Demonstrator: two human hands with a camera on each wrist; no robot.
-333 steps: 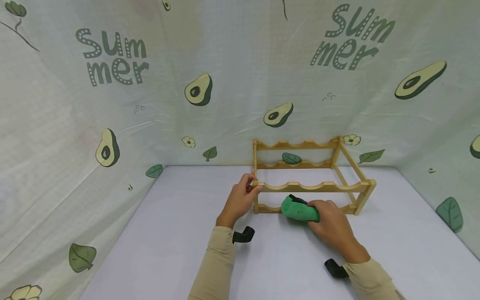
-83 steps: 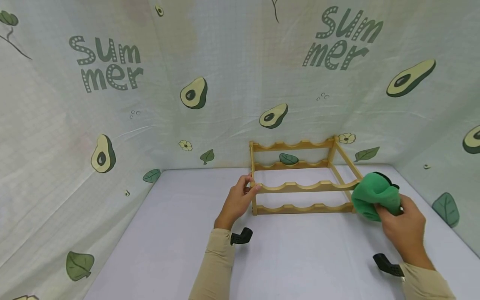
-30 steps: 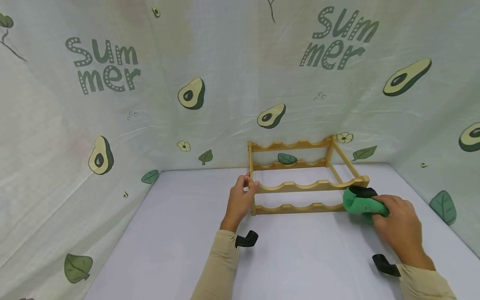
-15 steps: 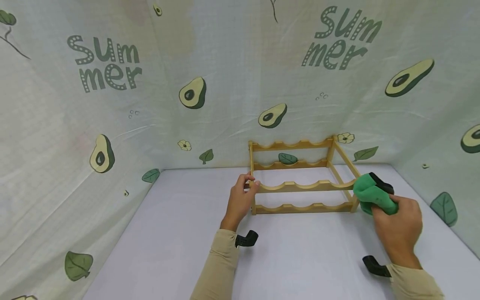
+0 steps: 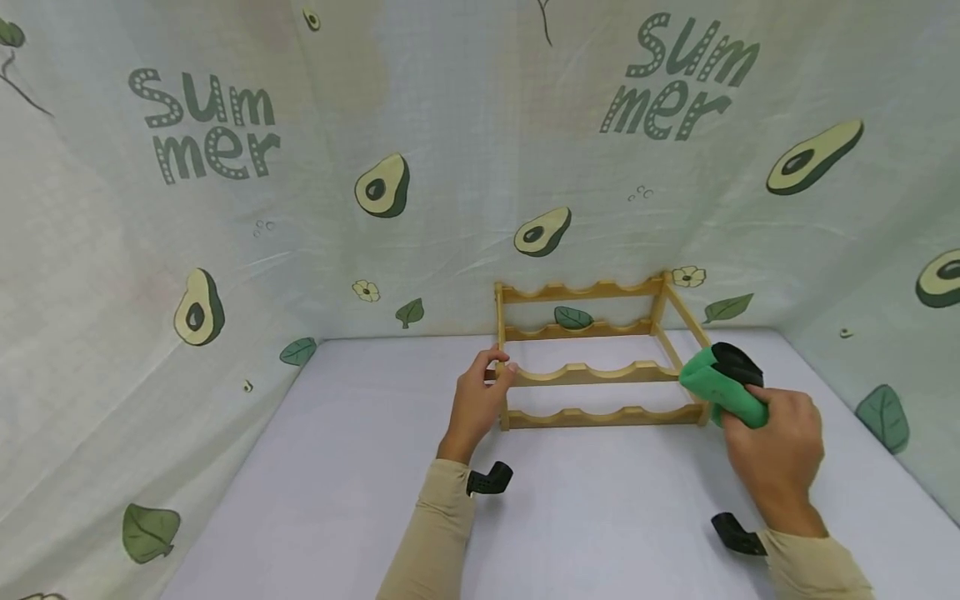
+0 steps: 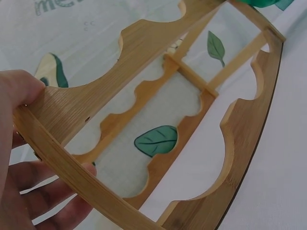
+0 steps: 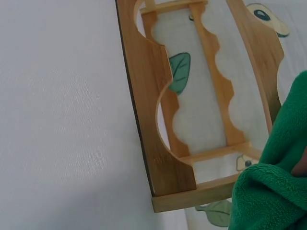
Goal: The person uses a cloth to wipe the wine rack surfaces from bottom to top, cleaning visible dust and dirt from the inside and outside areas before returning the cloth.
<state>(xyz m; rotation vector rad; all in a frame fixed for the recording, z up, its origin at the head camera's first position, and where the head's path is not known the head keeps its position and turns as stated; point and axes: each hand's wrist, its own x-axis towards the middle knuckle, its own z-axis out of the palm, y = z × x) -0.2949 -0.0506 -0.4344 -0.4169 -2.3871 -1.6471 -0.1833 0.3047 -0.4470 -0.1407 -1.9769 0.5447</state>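
Your left hand grips the wooden rack at the left end of its upper front rail. Your right hand holds a bunched green cloth at the rack's upper front right corner. Beneath the rack is the table.

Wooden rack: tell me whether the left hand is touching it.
Touching. The left wrist view shows the left hand gripping the wooden rack, thumb against the upper rail.

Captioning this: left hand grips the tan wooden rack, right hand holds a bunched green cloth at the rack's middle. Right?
Not the middle: in the head view, the right hand holds the bunched green cloth at the right end of the tan wooden rack.
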